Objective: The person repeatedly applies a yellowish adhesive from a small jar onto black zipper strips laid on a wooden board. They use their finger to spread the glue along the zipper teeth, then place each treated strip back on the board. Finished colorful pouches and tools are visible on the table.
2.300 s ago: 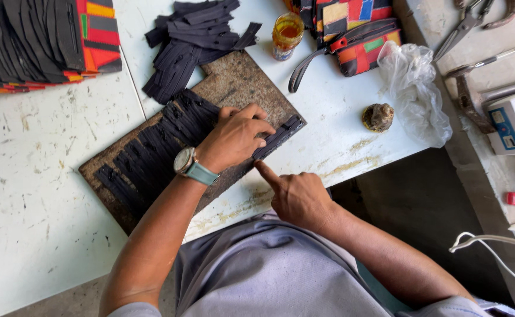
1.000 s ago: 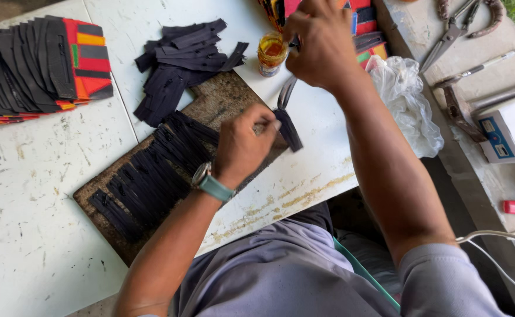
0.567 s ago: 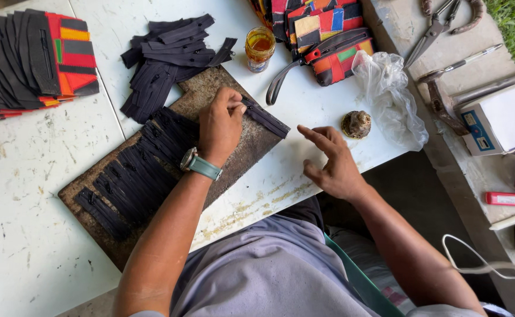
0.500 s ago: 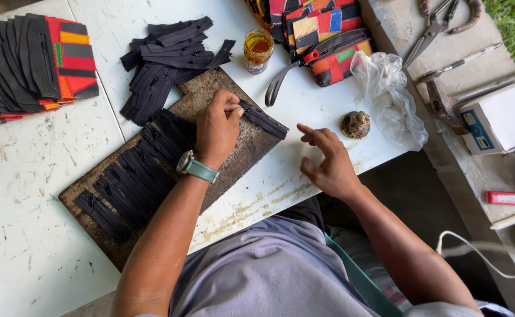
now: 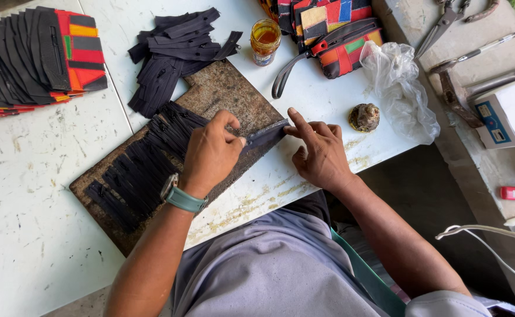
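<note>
A worn brown board (image 5: 228,97) lies at an angle on the white table (image 5: 34,223). A row of black zipper strips (image 5: 146,158) is laid side by side across it. My left hand (image 5: 210,152), with a teal watch at the wrist, pinches one black zipper strip (image 5: 266,134) at the board's right corner. My right hand (image 5: 319,152) rests beside it, index fingertip pressing on that strip's right end, the other fingers loosely curled.
A loose pile of black zippers (image 5: 175,50) lies behind the board. Stacked black and patchwork fabric pieces (image 5: 34,56) fill the far left. A small glue jar (image 5: 265,40), a colourful pouch (image 5: 328,32), a clear plastic bag (image 5: 398,88) and a round brown lump (image 5: 365,116) sit at the right. Pliers and tools (image 5: 457,23) lie on the side bench.
My right hand reached up to the glue jar, came back down to the table edge, and now its index finger presses the strip's end. My left hand stayed on the board.
</note>
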